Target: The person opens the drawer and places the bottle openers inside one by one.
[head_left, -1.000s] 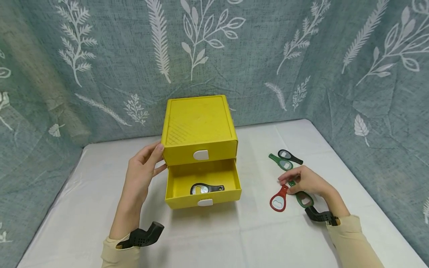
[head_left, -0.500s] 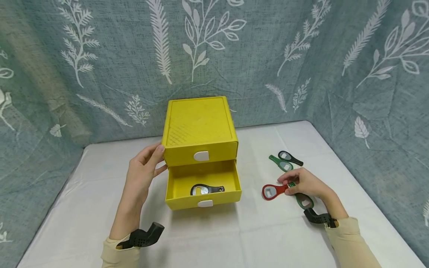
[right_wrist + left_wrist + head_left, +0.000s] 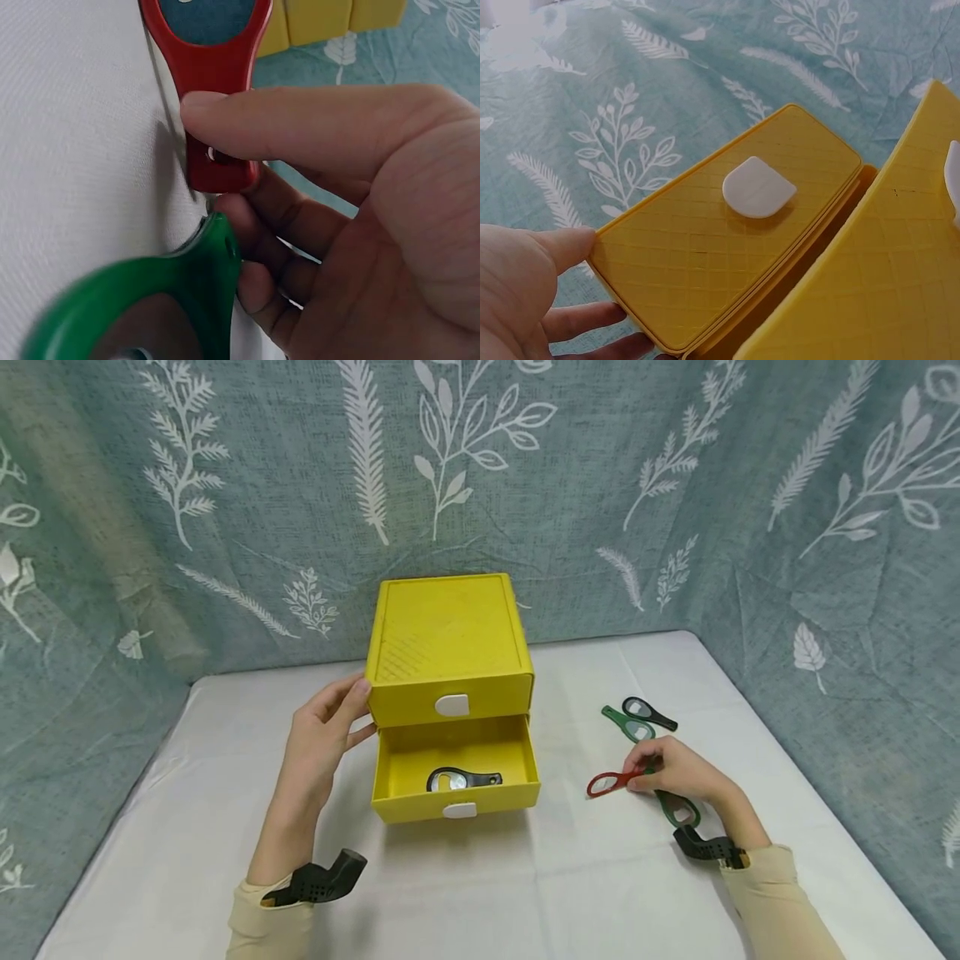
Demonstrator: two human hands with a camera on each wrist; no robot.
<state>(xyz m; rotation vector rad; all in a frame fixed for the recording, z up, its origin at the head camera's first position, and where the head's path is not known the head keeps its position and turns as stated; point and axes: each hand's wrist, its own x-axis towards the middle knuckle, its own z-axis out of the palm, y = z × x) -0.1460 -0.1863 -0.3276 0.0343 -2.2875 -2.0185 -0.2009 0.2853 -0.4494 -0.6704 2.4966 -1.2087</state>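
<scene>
1. Nearest, at 5 o'clock from the right hand, lies the near green opener; the fingers hide part of its handle, and whether they touch it I cannot tell.
2. The right hand's grip is closed, pinching the red bottle opener by its handle, over the bench. Its head has swung from about 7 o'clock to nearly 9 and now shows thinner, so it seems tilted off the cloth and firmly in handling. The right wrist view crops its head.
3. At 9 o'clock from that hand, the lower drawer stands pulled out, with a black opener inside.
4. At 8 o'clock on the yellow cabinet, the left hand has not moved noticeably: its grip is loose, thumb and fingers touching the edge; some fingertips are hidden.
5. Farther, at 11 o'clock from the right hand, lie the far green opener and far black opener; contact between them is unclear.
</scene>
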